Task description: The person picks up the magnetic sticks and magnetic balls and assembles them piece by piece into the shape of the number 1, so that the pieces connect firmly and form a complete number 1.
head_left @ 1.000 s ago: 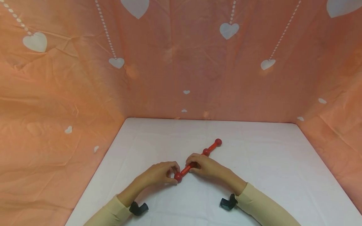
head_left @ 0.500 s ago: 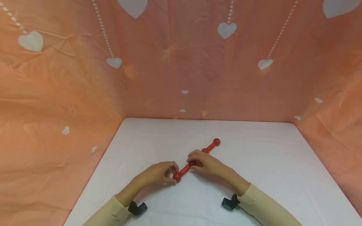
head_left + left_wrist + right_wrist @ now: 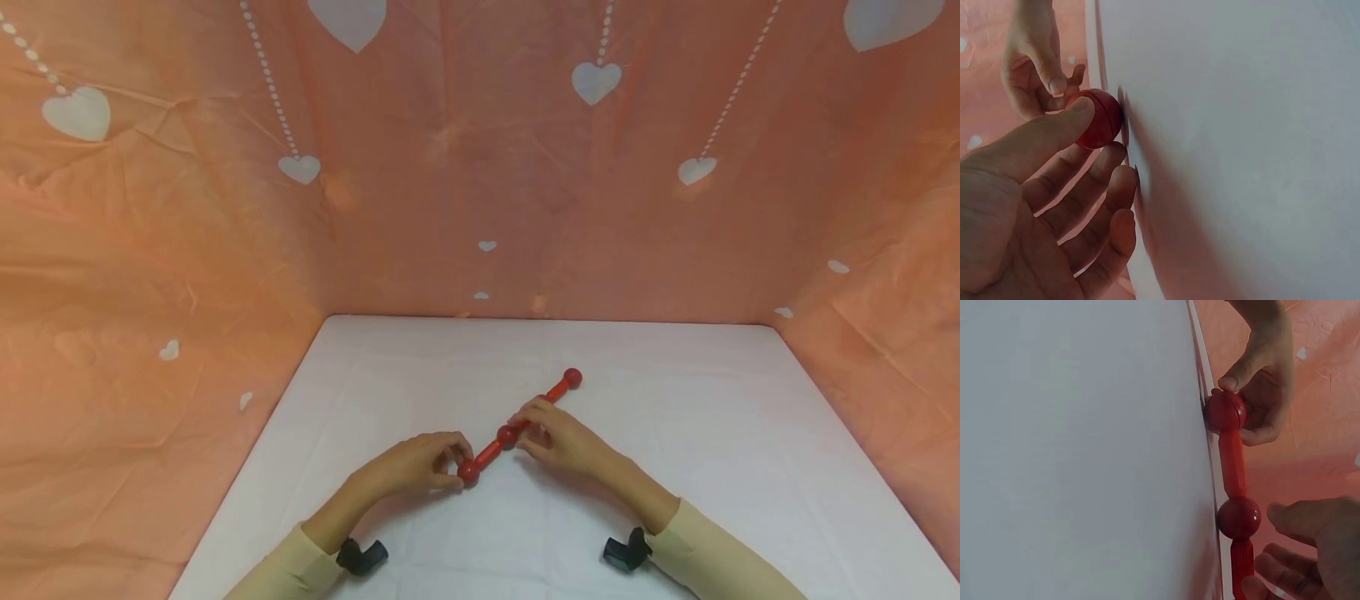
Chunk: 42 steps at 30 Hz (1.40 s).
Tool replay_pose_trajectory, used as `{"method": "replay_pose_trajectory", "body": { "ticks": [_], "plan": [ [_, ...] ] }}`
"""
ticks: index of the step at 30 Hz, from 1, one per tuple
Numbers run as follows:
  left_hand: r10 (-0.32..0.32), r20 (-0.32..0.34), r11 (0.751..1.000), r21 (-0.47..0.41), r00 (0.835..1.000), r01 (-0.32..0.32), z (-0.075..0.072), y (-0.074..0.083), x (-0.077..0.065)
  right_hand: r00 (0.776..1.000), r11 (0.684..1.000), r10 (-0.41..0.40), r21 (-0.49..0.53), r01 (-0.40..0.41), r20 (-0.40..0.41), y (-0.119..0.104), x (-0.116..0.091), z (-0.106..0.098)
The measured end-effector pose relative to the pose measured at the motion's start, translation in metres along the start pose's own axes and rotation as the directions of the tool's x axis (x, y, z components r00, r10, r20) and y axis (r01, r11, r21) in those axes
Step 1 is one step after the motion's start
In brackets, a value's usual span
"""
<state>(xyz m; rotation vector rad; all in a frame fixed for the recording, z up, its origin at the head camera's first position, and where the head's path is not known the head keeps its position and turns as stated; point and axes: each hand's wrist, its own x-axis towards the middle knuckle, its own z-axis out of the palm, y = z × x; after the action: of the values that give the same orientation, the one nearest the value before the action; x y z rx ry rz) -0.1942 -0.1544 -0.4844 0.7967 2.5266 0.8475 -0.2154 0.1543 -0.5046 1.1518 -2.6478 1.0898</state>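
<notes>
A chain of glossy red balls joined by red rods lies diagonally on the white table. At its near end, my left hand pinches the end ball between thumb and fingers. My right hand arches over the chain just beyond the second ball. In the right wrist view its thumb stands apart from that ball, and its loosely bent fingers lie beside the following rod; whether they touch it I cannot tell. The far end ball shows past the hand, which partly hides another ball.
White cloth covers the table. Orange drapes with pale hearts rise along its back and both sides. Dark wrist mounts sit at both beige cuffs, close above the table.
My right hand has slid away along the chain, from the second ball towards the far end, uncovering that ball. My left hand keeps its hold on the end ball.
</notes>
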Motion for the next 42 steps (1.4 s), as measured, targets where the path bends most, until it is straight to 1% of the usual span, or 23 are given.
{"method": "replay_pose_trajectory", "body": {
  "ticks": [1, 4, 6, 13, 16, 24, 29, 35, 42],
  "plan": [
    [-0.009, 0.003, 1.000, -0.001, 1.000, 0.009, 0.000, 0.000, 0.000, 1.000, 1.000, 0.001, -0.002, -0.001, -0.009, 0.000, -0.002, 0.000],
    [-0.004, 0.006, 1.000, -0.010, 1.000, 0.004, 0.001, 0.001, 0.000, 0.999, 1.000, 0.025, 0.005, -0.025, -0.023, 0.000, -0.005, -0.001],
    [0.001, 0.009, 1.000, -0.015, 1.000, -0.001, 0.001, 0.001, 0.000, 0.998, 0.998, 0.057, 0.011, -0.057, -0.020, -0.001, -0.007, -0.002],
    [0.006, 0.015, 1.000, -0.021, 1.000, -0.006, 0.003, 0.004, 0.003, 0.984, 0.983, 0.180, -0.029, -0.180, -0.002, -0.004, -0.010, 0.000],
    [0.012, 0.020, 1.000, -0.020, 1.000, -0.011, 0.004, 0.006, 0.004, 0.978, 0.977, 0.209, -0.035, -0.209, -0.002, -0.004, -0.011, 0.001],
    [0.027, 0.014, 1.000, -0.017, 1.000, -0.026, 0.009, 0.010, 0.010, 0.976, 0.976, 0.216, -0.020, -0.216, -0.018, 0.000, -0.010, 0.003],
    [0.023, 0.006, 1.000, -0.003, 1.000, -0.023, 0.011, 0.012, 0.014, 0.971, 0.971, 0.235, -0.022, -0.236, -0.034, 0.001, -0.010, 0.002],
    [0.014, -0.004, 1.000, -0.001, 1.000, -0.014, 0.014, 0.017, 0.017, 0.960, 0.960, 0.275, -0.030, -0.277, -0.046, 0.001, -0.010, 0.001],
    [0.015, -0.010, 1.000, 0.016, 1.000, -0.015, 0.019, 0.019, 0.024, 0.958, 0.959, 0.280, -0.035, -0.283, -0.060, 0.002, -0.008, 0.000]
  ]
}}
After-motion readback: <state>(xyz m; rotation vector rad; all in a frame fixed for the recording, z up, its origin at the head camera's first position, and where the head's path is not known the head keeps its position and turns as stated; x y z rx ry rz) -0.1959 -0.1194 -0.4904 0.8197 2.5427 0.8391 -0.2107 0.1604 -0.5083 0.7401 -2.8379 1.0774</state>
